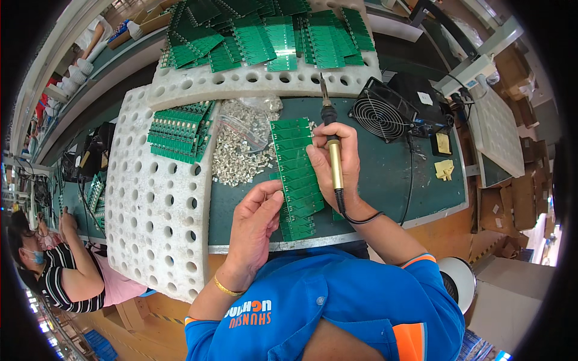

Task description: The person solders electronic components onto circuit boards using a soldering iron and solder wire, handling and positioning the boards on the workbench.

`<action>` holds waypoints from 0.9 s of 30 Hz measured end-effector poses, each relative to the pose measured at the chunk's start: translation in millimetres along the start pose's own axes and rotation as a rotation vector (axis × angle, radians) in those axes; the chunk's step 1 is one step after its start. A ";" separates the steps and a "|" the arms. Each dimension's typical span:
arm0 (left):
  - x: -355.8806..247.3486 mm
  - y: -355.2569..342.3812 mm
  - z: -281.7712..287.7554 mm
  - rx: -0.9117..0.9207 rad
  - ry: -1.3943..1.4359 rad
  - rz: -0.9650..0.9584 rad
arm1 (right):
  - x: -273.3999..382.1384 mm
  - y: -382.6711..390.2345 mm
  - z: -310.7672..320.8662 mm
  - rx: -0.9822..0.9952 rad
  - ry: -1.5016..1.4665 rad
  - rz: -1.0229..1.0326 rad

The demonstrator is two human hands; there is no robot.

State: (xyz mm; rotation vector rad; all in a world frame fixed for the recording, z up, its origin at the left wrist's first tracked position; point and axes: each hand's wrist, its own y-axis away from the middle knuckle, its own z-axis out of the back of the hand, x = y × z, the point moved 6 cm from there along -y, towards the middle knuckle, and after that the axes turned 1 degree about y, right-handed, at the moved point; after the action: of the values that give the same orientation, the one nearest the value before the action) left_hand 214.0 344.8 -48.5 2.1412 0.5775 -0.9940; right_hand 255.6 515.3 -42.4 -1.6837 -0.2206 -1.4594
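A long green circuit board panel [295, 159] lies upright before me, with more green board showing under its near end. My left hand [251, 222] is at its left edge, thumb and forefinger closed on it. In my right hand [337, 153] is a soldering iron [335, 165] with a gold-coloured handle, its tip pointing away from me. The thumb and fingertips of that hand also reach the panel's upper right edge, by a small pale part. Left of the panel lies a heap of small white connectors [244, 167], partly under a clear plastic bag [250, 123].
White foam boards with holes [153, 207] stand left and at the back, bearing green boards [180, 132] and a larger pile [265, 36]. A black fan [379, 111], a yellow sponge [444, 169] and the iron's cable [411, 180] are on the right. Another person [75, 271] works at far left.
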 end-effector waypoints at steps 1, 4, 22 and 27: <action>0.8 0.0 0.8 -0.001 0.004 0.002 | -0.3 0.2 -0.4 -0.002 -0.011 -0.015; 2.7 0.1 3.0 0.000 0.042 -0.002 | 0.4 0.2 -1.5 -0.001 -0.018 -0.013; 5.5 -1.0 7.7 -0.025 0.042 0.004 | -0.5 2.0 -2.3 0.007 -0.027 -0.014; 7.0 -0.2 12.7 -0.025 -0.111 -0.041 | 2.6 3.3 -2.5 0.019 -0.027 0.016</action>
State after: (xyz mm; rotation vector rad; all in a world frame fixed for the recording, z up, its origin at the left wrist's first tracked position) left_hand 212.1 336.2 -60.0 2.0446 0.5791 -1.1146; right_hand 256.6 510.6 -41.9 -1.6876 -0.2346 -1.4189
